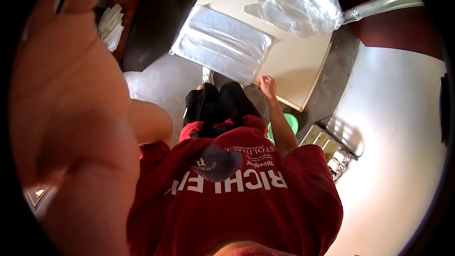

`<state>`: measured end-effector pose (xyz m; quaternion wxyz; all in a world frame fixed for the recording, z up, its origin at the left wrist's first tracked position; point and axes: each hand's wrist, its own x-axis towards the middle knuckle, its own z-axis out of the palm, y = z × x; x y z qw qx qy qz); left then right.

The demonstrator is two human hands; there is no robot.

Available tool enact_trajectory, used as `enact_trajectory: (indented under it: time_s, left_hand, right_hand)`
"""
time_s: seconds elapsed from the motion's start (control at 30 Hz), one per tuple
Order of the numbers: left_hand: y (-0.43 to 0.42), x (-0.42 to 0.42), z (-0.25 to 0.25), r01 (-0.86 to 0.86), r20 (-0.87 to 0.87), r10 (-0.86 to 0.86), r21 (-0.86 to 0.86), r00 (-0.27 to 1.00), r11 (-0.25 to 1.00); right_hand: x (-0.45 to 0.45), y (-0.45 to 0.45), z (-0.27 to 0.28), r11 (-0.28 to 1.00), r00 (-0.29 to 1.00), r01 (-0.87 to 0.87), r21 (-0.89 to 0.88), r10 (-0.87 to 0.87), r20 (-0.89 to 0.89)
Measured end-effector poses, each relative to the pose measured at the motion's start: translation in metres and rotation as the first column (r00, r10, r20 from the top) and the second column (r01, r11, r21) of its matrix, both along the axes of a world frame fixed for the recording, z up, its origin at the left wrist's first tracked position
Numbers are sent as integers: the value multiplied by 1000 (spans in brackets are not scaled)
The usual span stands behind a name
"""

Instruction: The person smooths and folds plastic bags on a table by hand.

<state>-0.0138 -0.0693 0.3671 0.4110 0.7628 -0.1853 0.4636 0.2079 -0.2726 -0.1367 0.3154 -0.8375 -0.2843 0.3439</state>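
Note:
My left hand [85, 7] is raised very close to the camera, large at the left edge of the view. The upper frame edge cuts off most of its fingers; the digits that show are stretched out and apart, and no object is visible in it. Down by the front edge of the pale table [291, 78], my right hand [267, 85] rests with its fingers curled in and nothing visible in them. Just left of it lies a flat stack of clear plastic sheets or bags [222, 42], near the table's left side.
A crumpled clear plastic bag [303, 9] lies at the table's far right, against a shiny metal tube [384, 7]. Below the table's right corner is a green basin [290, 124]. A metal rack [327, 147] stands on the right, beside a white surface [393, 128].

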Motion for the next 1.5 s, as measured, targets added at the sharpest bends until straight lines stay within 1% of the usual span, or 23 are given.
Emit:
enact_trajectory:
  time_s: [0.1,0.2,0.27,0.3,0.33,0.37,0.4,0.43,0.47,0.53,0.6,0.63,0.7,0.83,0.9,1.13,1.23,1.27,1.33,1.37,1.4,1.43,1.5]
  left_hand:
    - [25,11,-36,-232,-30,232,-244,972,942]
    - [53,16,-119,-551,-376,404,-516,834,656]
    - [58,0,-206,-779,-715,325,-505,619,373]
    - [58,-20,-263,-866,-816,338,-351,469,355]
    - [52,-43,-315,-908,-893,238,-315,382,276]
    - [42,-68,-364,-906,-927,221,-210,305,368]
    - [27,-87,-401,-926,-955,150,-197,255,322]
    - [14,-105,-424,-917,-961,-92,-277,262,287]
    - [1,-101,-412,-942,-926,-288,-298,245,154]
    - [-18,-105,-419,-953,-869,-425,-299,253,45]
    - [-30,-117,-443,-969,-850,-482,-246,214,3]
    - [-34,-123,-457,-970,-851,-480,-244,214,1]
    - [-38,-139,-483,-974,-871,-487,-160,63,159]
    - [-32,-127,-460,-970,-877,-466,-201,118,133]
    - [-30,-122,-454,-968,-888,-414,-244,200,56]
    - [-28,-105,-461,-957,-875,-443,-270,197,109]
    - [-34,-97,-472,-940,-844,-468,-333,261,76]
    - [-36,-90,-468,-941,-818,-514,-333,258,57]
    - [-40,-74,-462,-939,-783,-567,-342,257,46]
    - [-46,-58,-461,-899,-687,-592,-406,420,-166]
    - [-50,-50,-464,-819,-589,-569,-431,574,-379]
    - [-51,-42,-468,-817,-579,-578,-439,575,-374]
    - [-45,-26,-479,-609,-427,-435,-522,793,-597]
  right_hand:
    - [-8,-3,-13,989,999,29,-148,-22,46]
    - [-23,-1,-13,961,998,53,-271,-44,38]
    - [-34,1,-24,939,986,56,-338,-105,-129]
    - [-42,-3,-45,957,991,86,-276,-110,-71]
    - [-50,-2,-51,956,990,96,-278,-122,-76]
    - [-61,2,-54,944,972,230,-235,-215,91]
    - [-73,1,-59,920,921,349,-177,-302,247]
    - [-78,1,-76,918,921,354,-180,-309,238]
    - [-80,2,-102,870,903,430,-240,-414,117]
    - [-85,2,-116,815,858,486,-315,-513,-1]
    - [-87,11,-104,811,812,533,-242,-571,-123]
    - [-86,14,-91,813,814,530,-241,-568,-125]
    - [-81,35,-19,762,695,539,-358,-643,-322]
    - [-78,36,-26,751,717,531,-392,-645,-265]
    - [-84,49,20,691,605,661,-291,-721,-338]
    - [-79,53,38,671,409,670,-318,-691,-596]
    - [-77,38,8,721,506,625,-298,-665,-548]
    - [-78,28,-14,834,670,518,-187,-532,-518]
    - [-80,13,-51,916,805,392,-89,-388,-450]
    - [-77,3,-65,949,924,239,207,-157,-349]
    - [-76,0,-69,931,963,133,339,-41,-266]
    - [-75,-3,-73,888,984,24,460,61,-169]
    - [-74,-2,-72,874,904,154,462,65,-423]
